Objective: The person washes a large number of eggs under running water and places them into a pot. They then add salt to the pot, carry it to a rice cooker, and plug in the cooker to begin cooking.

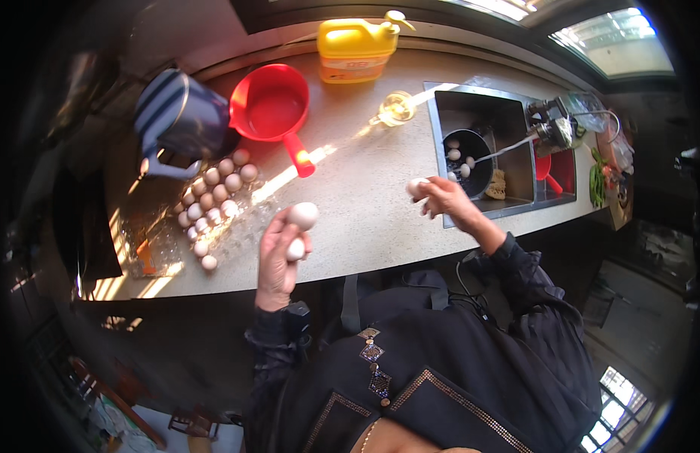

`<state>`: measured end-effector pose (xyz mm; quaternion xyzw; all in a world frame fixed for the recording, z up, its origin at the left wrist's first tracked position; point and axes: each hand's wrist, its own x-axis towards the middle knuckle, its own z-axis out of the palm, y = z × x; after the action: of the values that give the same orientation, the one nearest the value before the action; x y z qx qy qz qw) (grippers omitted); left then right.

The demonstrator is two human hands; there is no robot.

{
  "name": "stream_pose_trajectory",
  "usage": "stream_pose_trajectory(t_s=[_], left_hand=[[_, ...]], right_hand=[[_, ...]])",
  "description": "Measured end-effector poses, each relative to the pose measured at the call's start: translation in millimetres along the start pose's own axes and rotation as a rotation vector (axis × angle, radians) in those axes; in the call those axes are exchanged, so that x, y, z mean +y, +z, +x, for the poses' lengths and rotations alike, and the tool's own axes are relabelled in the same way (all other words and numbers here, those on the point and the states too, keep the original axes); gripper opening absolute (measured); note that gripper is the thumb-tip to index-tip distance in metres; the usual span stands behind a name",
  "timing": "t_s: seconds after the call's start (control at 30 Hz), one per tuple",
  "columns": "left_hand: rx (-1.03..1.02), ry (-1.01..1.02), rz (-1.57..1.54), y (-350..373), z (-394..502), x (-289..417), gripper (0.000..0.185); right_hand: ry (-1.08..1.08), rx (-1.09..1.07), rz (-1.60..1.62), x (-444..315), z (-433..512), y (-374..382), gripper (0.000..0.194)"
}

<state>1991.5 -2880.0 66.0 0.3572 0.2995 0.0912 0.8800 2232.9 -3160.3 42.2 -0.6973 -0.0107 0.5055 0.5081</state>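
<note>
Two eggs (303,216) are held in my left hand (277,255), above the front part of the countertop. My right hand (447,203) grips one egg (419,187) in its fingertips, just left of the sink. In the left basin of the steel sink (439,141) stands a dark round pot (481,148) with several eggs (453,154) in it. A stream of water (506,149) runs from the faucet (554,127) towards the pot. Several more eggs (206,201) sit in a clear plastic egg tray (237,229) on the left of the counter.
Behind the eggs stand a grey-blue pitcher (183,116) and a red dipper (270,107). A yellow pump jug (355,51) and a glass cup (396,109) are farther back. A sponge-like pad (496,185) and another red dipper (544,168) lie in the sink; green vegetables (598,180) lie right of it.
</note>
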Motion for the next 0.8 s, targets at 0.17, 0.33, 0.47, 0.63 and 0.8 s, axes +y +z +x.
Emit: stream_pose_trajectory(t_s=[0.17, 0.33, 0.47, 0.63, 0.8], left_hand=[[-0.211, -0.258, 0.088, 113, 60, -53, 0.037], [-0.253, -0.351, 0.212, 202, 98, -121, 0.037], [-0.224, -0.384, 0.287, 241, 134, -189, 0.041], [-0.058, -0.460, 0.262, 265, 180, -275, 0.038], [0.135, -0.456, 0.284, 268, 224, -352, 0.040]], right_hand=[[-0.046, 0.503, -0.834, 89, 38, -152, 0.041], [-0.103, 0.273, -1.290, 164, 108, -229, 0.038], [-0.075, 0.097, -1.324, 194, 139, -245, 0.027], [-0.007, 0.085, -1.348, 210, 145, -254, 0.025], [-0.114, 0.069, -1.337, 215, 148, -257, 0.026]])
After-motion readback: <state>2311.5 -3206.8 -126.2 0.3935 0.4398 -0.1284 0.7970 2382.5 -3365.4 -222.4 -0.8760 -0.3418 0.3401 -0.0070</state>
